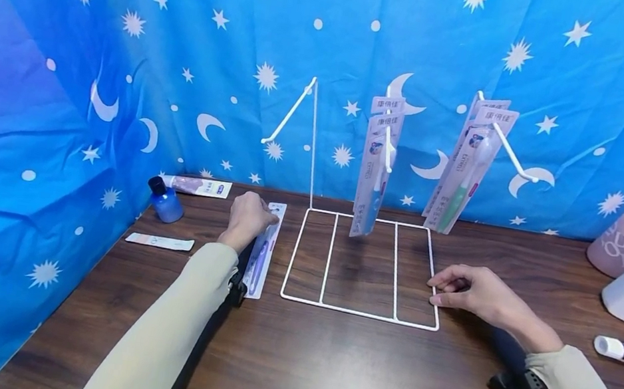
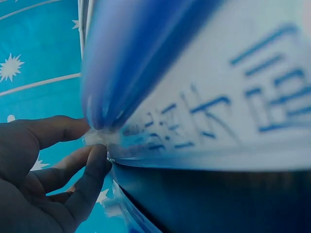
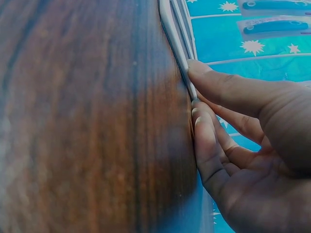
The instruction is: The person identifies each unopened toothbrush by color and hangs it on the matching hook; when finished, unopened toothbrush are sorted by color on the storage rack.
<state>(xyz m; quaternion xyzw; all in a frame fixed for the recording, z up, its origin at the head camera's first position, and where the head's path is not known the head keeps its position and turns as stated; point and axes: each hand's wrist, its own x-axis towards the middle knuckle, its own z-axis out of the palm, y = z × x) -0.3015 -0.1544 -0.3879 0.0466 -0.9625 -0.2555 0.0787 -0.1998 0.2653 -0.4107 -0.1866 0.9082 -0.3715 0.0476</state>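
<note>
White wire underfoot: from my remote seat I see the right hand (image 1: 478, 297) pinching the base edge of the wire rack (image 1: 357, 312), the left hand's (image 1: 248, 215) fingers grasping one end of a purple toothbrush pack (image 1: 259, 267) on the worktop (image 1: 322, 371) just left of it. My worry: a sideways tug on the base could sway the hanging packs (image 1: 374, 177) off their hooks (image 1: 515, 154), and so narrow a pinch might slip on lifting.
</note>
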